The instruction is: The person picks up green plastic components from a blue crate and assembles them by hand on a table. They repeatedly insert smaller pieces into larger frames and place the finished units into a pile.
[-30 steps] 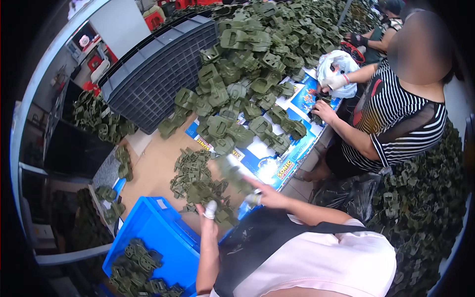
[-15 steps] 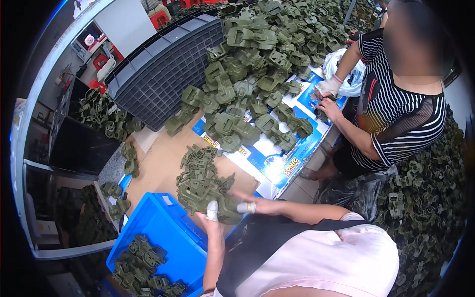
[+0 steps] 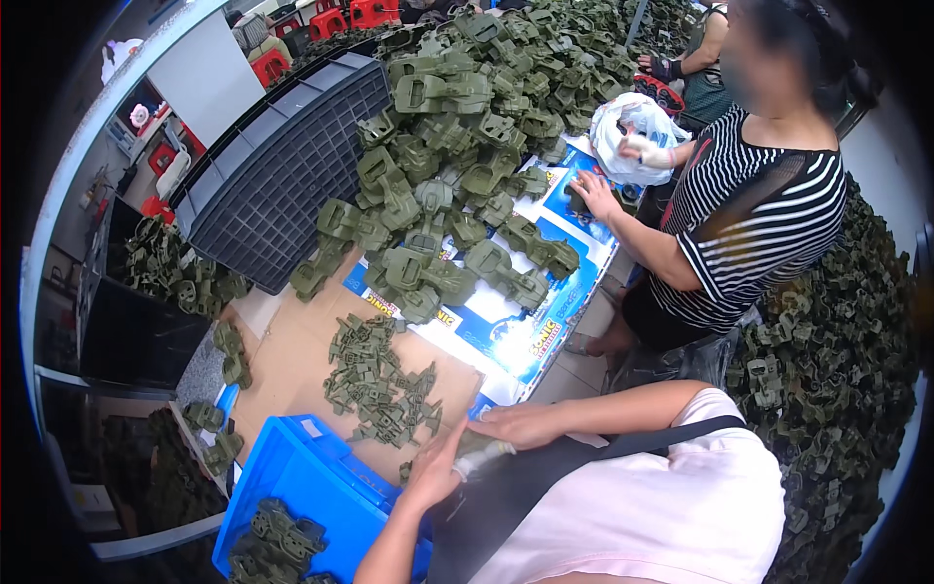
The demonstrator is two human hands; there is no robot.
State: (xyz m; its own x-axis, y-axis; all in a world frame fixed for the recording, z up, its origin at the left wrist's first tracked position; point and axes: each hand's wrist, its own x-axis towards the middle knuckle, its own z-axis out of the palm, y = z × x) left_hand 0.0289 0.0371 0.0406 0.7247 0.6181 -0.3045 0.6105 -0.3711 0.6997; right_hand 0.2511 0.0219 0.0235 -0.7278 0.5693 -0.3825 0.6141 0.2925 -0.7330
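My left hand (image 3: 438, 473) and my right hand (image 3: 514, 425) meet close to my body at the table's near edge. Between them is an olive-green plastic vehicle body (image 3: 481, 449), mostly hidden by my fingers and slightly blurred. Both hands look closed around it, with white wraps on some fingers. Just beyond them a loose heap of small green plastic parts (image 3: 375, 375) lies on a cardboard sheet (image 3: 292, 365). Left of my forearm stands a blue bin (image 3: 292, 438) holding several green vehicle bodies (image 3: 277, 540).
Green vehicle bodies (image 3: 467, 127) are piled high across the far table, beside a tilted black crate (image 3: 282, 175). At right a co-worker in a striped top (image 3: 759, 204) handles parts near a white plastic bag (image 3: 632, 122). More green parts (image 3: 798, 389) cover the floor at right.
My hands have drawn nearer my body with the vehicle body, leaving the small-parts heap uncovered. The whole view has shifted. The co-worker's gloved hand has moved to the white bag.
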